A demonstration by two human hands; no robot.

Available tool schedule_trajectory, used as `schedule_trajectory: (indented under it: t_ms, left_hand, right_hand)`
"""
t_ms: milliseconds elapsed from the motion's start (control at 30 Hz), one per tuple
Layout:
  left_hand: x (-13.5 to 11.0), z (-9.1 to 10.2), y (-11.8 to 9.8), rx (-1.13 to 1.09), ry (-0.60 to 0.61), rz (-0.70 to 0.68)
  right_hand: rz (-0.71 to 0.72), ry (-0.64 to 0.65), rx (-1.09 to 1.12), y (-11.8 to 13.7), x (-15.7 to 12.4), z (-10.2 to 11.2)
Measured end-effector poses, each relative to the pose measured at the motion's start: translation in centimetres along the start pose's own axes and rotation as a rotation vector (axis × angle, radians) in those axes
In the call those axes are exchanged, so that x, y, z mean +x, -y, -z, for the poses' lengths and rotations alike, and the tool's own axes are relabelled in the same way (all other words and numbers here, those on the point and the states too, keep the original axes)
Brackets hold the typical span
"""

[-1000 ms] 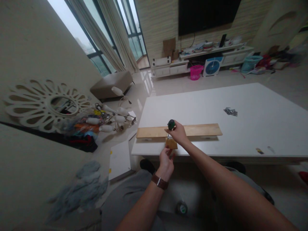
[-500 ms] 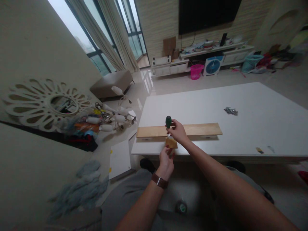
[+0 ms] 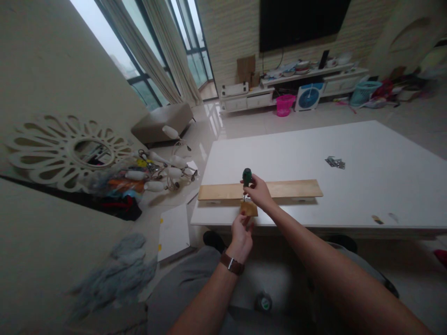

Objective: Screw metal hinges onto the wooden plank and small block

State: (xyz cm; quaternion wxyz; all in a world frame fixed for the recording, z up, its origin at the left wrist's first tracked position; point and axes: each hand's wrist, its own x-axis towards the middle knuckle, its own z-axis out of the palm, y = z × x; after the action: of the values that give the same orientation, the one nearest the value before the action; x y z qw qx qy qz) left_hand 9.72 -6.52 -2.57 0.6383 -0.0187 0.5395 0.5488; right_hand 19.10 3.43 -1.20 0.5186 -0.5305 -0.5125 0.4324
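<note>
A screwdriver [image 3: 247,177] with a dark green handle stands nearly upright, its shaft pointing down at a small wooden block [image 3: 249,209]. My right hand [image 3: 259,190] is closed round the lower handle. From below, my left hand [image 3: 241,235] grips the block near the table's front edge. Just behind the block, a long light wooden board [image 3: 296,188] lies across the white table [image 3: 279,156], raised a little on small supports. Whether the screwdriver's tip touches a screw is too small to make out.
Small metal parts [image 3: 335,162] lie in a pile at the table's right. Tiny pieces [image 3: 377,219] lie near the front edge. A white panel [image 3: 173,232] rests on the floor at left, below a white lamp [image 3: 174,172] with several arms. A roll of tape [image 3: 263,302] sits between my legs.
The screwdriver handle has tipped very slightly to the right in my right hand. My left hand and the block stay almost where they were.
</note>
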Motion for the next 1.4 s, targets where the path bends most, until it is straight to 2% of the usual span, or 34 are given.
schedule_trajectory:
  t_ms: [133, 333, 400, 600, 700, 867, 1067, 1400]
  left_hand:
    - [-0.06, 0.03, 0.00, -0.011, 0.004, 0.001]
    - [-0.14, -0.12, -0.23, -0.019, 0.006, 0.020]
    - [-0.11, -0.12, -0.26, -0.024, 0.003, 0.019]
    - [0.10, 0.05, -0.11, -0.024, 0.007, 0.022]
    - [0.16, 0.09, -0.01, -0.007, 0.003, 0.004]
    - [0.15, 0.08, 0.03, -0.007, 0.009, 0.003]
    - [0.52, 0.16, 0.17, -0.003, 0.017, -0.015]
    - [0.47, 0.20, 0.14, -0.010, 0.007, 0.001]
  right_hand:
    - [0.009, 0.027, -0.028, 0.50, -0.41, 0.17]
    - [0.159, -0.138, -0.343, 0.03, -0.48, 0.48]
    - [0.135, -0.142, -0.313, -0.22, -0.28, 0.45]
    - [0.052, -0.013, -0.064, -0.25, 0.04, 0.12]
    - [0.024, 0.020, -0.006, 0.08, -0.02, 0.09]
    - [0.032, 0.009, -0.081, 0.40, -0.24, 0.37]
    - [0.189, -0.088, -0.323, 0.01, -0.47, 0.59]
    - [0.049, 0.047, -0.099, -0.01, 0.01, 0.23]
